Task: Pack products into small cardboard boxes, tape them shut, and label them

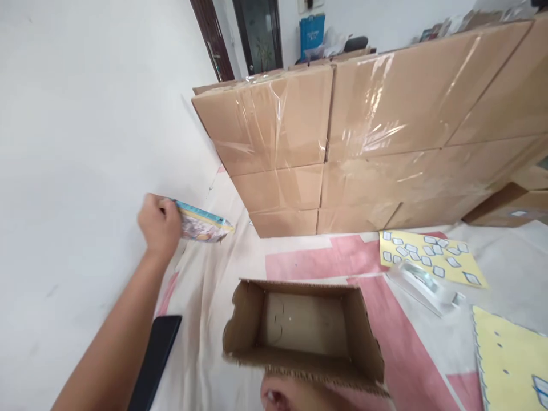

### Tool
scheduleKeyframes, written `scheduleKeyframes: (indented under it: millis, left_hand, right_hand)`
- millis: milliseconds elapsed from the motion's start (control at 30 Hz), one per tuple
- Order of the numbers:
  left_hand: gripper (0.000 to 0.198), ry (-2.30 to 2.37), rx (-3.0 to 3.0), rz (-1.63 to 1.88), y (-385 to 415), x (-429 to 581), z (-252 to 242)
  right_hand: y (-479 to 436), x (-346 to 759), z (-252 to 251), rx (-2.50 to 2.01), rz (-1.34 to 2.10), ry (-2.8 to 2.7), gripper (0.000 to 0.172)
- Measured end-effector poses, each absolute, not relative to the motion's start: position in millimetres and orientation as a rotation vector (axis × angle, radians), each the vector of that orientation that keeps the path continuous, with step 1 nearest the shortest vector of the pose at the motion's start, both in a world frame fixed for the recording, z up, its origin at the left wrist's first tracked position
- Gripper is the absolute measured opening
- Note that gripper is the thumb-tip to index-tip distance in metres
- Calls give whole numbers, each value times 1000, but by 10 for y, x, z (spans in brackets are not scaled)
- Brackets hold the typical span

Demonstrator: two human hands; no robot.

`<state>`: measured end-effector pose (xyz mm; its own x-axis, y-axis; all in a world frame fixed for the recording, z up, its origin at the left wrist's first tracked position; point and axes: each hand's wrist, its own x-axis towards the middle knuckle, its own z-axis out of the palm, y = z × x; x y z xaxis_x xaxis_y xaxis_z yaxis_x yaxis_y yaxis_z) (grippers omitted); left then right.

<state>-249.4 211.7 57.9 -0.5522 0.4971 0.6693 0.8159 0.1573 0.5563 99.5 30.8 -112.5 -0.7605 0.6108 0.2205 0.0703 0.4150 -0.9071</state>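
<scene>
At the left, beside the white wall, my left hand (161,225) is closed around one end of a flat, colourful plastic packet (203,221) with a blue and yellow edge. The packet points right, held above the cloth. Lower in the view is an open cardboard box (306,322) with rough-cut rims; its inside is bare apart from a few dark marks on the bottom. Against its near wall, at the bottom edge of the view, my right hand (293,393) has curled fingers. Whatever those fingers hold, if anything, is hidden.
A stack of taped cardboard boxes (363,125) stands across the back. Yellow sheets with outlined drawings (432,257) lie at the right, near a clear plastic tape dispenser-like item (422,285). A flat black object (156,359) lies lower left. The cloth (214,319) is wrinkled.
</scene>
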Motion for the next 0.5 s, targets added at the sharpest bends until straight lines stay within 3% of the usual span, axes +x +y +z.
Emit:
scheduleKeyframes:
  millis: [133,267,500]
  left_hand:
    - [21,-1846,-1198,-1493,1262,-1998,1353]
    - [26,-1664,-1271,-1725,778,-1259,1735]
    - [24,-1926,-1430,-1602,823,-427,1364]
  right_hand:
    - [218,970,-1062,-463,1225,-2211,12]
    - [97,978,-1021,-278,1006,-2257,9]
    - [-63,916,-1268,-37,560,-2512,21]
